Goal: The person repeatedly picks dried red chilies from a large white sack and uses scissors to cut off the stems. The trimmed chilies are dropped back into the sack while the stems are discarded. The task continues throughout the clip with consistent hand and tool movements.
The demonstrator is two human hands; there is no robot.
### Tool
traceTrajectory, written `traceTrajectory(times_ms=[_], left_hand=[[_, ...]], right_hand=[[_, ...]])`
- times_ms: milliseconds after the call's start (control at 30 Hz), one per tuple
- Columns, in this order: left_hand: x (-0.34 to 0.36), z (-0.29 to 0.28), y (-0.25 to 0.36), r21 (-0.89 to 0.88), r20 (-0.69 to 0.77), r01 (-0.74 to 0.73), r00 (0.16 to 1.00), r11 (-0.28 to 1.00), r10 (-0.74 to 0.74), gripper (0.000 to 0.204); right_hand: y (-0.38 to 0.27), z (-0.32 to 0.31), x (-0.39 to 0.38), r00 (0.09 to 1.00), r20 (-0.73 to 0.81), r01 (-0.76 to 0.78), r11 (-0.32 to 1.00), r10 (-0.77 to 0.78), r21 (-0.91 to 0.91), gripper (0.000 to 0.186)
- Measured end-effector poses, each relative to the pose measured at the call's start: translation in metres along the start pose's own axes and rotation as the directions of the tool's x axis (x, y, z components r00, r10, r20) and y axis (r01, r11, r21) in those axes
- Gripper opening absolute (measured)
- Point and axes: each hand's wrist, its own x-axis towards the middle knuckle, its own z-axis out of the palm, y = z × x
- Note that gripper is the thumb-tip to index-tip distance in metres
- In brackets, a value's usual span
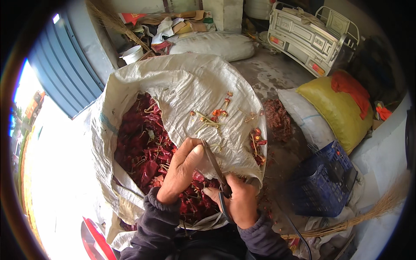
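My right hand point(237, 200) grips a pair of dark scissors point(214, 164), its blades pointing up and away toward my left hand. Thumb and fingers of my left hand point(183, 167) are pinched together beside the blade tips; what they hold, if anything, is too small to make out. Both hands are over a big white woven sack point(190, 86), opened wide and filled with dried red chilies point(147, 167). Cut chili stems and tops point(208, 119) lie scattered on the sack's folded-over flap. More stem pieces point(258, 145) are gathered at the flap's right edge.
On the right stand a blue plastic crate point(320, 182), a yellow sack point(331, 108) and a white sack point(303, 115). A straw broom point(368, 212) lies at lower right. Behind are another full sack point(212, 45), a white bucket point(132, 55) and a cargo tricycle point(303, 39).
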Motion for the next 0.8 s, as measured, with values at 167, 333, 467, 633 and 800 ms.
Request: traceTrajectory(times_ms=[167,333,467,633,800], left_hand=[[0.003,0.0,-0.021,-0.233,0.005,-0.043,0.999,0.972,0.045,0.02],[0.003,0.0,-0.024,-0.502,0.037,-0.024,0.998,0.865,0.049,0.015],[0.003,0.005,-0.02,-0.681,0.087,0.009,0.994,0.732,0.069,0.014],[0.001,0.013,-0.014,-0.746,0.074,-0.014,0.992,0.665,0.104,0.014],[-0.003,0.016,-0.003,-0.771,0.032,-0.074,0.987,0.633,0.155,0.011]], right_hand=[[0.009,0.01,-0.01,0.985,0.121,-0.165,0.894,0.126,0.417,0.036],[0.009,0.008,-0.016,0.873,0.462,-0.474,0.486,0.155,0.734,0.044],[0.012,0.015,-0.021,0.84,0.541,-0.537,0.197,0.038,0.82,0.061],[0.005,0.02,-0.021,0.848,0.527,-0.524,0.063,-0.061,0.85,0.064],[-0.008,0.021,-0.025,0.839,0.541,-0.543,-0.046,-0.056,0.838,0.068]])
